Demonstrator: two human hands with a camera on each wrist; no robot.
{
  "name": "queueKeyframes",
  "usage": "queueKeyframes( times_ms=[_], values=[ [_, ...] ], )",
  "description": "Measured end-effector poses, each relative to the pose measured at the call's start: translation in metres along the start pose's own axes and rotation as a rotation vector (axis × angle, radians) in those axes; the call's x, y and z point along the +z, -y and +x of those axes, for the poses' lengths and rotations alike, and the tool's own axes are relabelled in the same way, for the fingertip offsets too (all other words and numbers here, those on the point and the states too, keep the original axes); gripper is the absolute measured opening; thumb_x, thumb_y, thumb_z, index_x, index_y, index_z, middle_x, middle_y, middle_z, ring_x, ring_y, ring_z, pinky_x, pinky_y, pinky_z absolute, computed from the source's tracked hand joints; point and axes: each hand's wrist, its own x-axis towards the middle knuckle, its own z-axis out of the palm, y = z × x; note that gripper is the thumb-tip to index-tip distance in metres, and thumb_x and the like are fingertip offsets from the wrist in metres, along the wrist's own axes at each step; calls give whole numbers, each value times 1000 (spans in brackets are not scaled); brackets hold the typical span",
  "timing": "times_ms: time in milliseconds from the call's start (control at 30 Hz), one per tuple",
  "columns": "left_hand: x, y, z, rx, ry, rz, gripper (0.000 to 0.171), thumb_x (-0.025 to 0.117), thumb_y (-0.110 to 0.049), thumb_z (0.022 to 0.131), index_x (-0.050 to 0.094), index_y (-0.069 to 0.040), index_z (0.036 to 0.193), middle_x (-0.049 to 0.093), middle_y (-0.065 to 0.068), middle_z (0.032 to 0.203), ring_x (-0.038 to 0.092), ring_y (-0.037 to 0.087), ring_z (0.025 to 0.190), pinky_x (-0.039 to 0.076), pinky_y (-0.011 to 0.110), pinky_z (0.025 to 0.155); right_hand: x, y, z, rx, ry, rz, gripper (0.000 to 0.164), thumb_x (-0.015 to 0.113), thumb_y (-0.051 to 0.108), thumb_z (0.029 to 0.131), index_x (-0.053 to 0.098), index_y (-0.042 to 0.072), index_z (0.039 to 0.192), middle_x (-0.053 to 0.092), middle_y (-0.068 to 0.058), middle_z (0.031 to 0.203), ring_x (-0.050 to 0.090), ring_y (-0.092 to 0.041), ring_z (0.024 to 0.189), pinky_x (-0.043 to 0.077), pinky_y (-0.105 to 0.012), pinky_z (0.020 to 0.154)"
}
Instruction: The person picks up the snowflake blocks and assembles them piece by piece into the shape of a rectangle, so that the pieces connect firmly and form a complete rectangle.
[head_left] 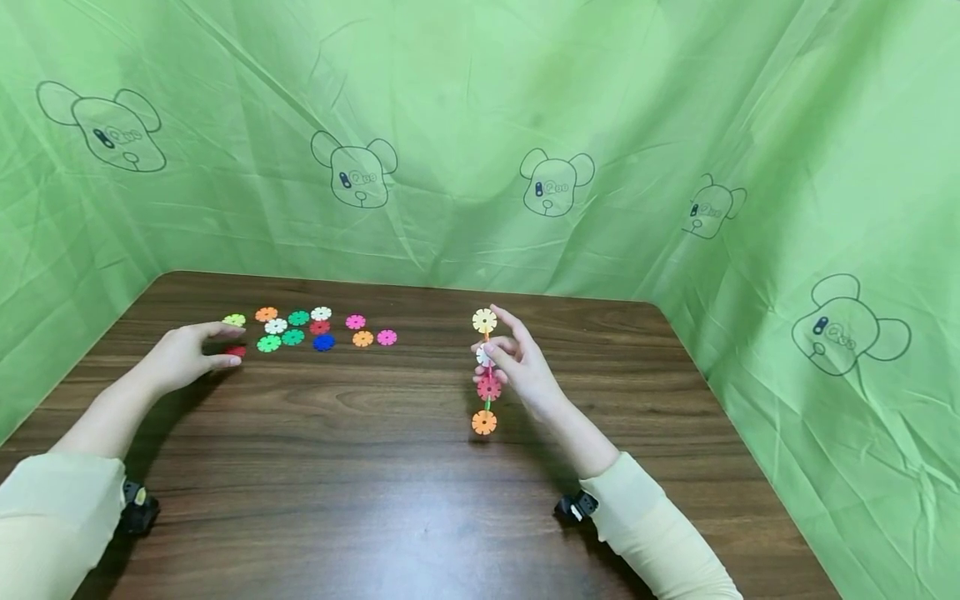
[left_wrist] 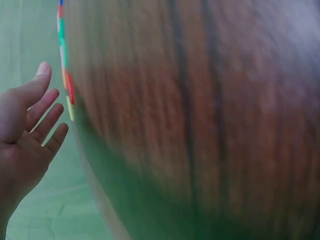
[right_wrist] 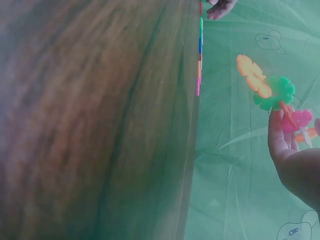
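The right hand is pinching the flower chain mid-way, likely for balance, while the left hand is holding its fingers apart by the red disc.

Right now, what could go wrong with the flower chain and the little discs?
The right fingers hold the chain around its middle, so the orange disc at its unsupported near end might pop loose if bumped. The left fingers are close to both the red disc and the yellow-green disc, so they might nudge one while going for the other.
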Motion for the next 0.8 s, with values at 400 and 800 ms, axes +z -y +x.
queueKeyframes(
  times_ms=[400, 800],
  values=[
    [0, 8, 2, -19, 4, 44, 34, 76, -21, 80, 68, -7, 111, 69, 15, 96, 56, 40, 102, 40, 54, 82, -4, -6, 5, 29, 22, 45, 58, 51, 8, 97, 27, 26, 146, 51, -35, 121, 69, -23, 85, 54, -22, 64],
    [1, 9, 4, -69, 68, 15, 36, 78, -20, 77, 68, -4, 108, 69, 15, 97, 58, 37, 98, 40, 55, 83, -5, -11, 11, 73, 20, 97, 55, 53, 6, 95, 30, 26, 141, 58, -22, 117, 68, -25, 89, 56, -33, 75]
  ],
)
